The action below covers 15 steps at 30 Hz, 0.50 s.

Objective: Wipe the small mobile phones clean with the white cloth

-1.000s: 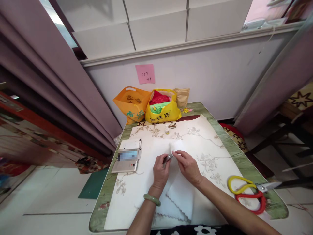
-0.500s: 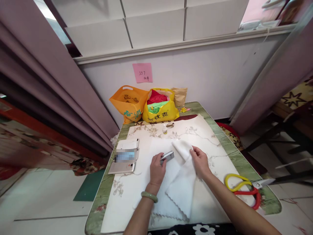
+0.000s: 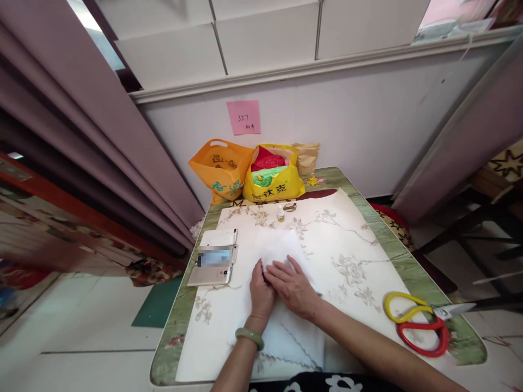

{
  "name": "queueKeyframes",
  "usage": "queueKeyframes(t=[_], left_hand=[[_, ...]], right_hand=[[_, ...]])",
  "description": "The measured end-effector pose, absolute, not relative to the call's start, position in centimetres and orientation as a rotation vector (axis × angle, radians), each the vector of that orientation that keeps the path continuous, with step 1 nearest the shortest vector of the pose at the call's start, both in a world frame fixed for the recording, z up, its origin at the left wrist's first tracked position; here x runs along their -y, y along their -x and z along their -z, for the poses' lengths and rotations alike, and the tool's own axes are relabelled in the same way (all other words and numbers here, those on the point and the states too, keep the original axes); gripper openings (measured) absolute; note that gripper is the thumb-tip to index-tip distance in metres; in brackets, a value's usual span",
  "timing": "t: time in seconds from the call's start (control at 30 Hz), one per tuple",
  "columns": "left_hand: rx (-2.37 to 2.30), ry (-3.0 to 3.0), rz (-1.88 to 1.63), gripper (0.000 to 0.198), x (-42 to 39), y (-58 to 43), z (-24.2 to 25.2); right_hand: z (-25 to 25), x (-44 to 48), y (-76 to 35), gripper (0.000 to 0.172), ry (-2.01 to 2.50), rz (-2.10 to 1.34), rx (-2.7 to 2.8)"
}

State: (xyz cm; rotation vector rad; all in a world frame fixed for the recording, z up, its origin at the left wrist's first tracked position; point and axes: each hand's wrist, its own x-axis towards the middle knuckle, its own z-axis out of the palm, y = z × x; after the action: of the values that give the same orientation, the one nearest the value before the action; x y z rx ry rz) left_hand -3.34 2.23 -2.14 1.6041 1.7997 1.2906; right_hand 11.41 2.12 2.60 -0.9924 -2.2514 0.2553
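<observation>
My left hand (image 3: 261, 294), a green bangle on its wrist, lies curled on a white scallop-edged cloth (image 3: 294, 340). Its fingertips are tucked at a fold of the cloth. The small silver object it held a moment ago is covered by the fold. My right hand (image 3: 292, 286) lies flat, fingers stretched out, pressing the folded cloth down right beside the left hand. The cloth rests on a white floral sheet (image 3: 351, 256) that covers the green table (image 3: 408, 272).
Two phones (image 3: 212, 258) lie left of my hands. Yellow- and red-handled scissors (image 3: 417, 321) sit at the right front. At the back stand an orange bag (image 3: 220, 174), a yellow bag (image 3: 273, 182), a brown paper bag (image 3: 307, 158) and a small bottle (image 3: 280, 215). A pink note (image 3: 244, 117) hangs on the wall.
My right hand lifted a corner of the cloth, folded it leftwards over the silver object in my left hand, and now lies flat on it.
</observation>
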Motion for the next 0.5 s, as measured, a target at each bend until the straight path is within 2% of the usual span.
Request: queueKeyframes(t=[0.13, 0.33, 0.5], left_hand=[[-1.728, -1.575, -1.278, 0.051, -2.2, 3.4, 2.0], [-1.714, -1.573, -1.293, 0.051, -2.1, 3.0, 1.4], [-1.703, -1.624, -1.305, 0.05, -2.1, 3.2, 1.9]], right_hand=[[-1.7, -2.6, -12.7, 0.051, 1.065, -0.122, 2.43], [-0.9, -3.0, -15.4, 0.065, 1.503, 0.06, 2.223], [-0.7, -2.1, -13.1, 0.067, 1.339, 0.048, 2.33]])
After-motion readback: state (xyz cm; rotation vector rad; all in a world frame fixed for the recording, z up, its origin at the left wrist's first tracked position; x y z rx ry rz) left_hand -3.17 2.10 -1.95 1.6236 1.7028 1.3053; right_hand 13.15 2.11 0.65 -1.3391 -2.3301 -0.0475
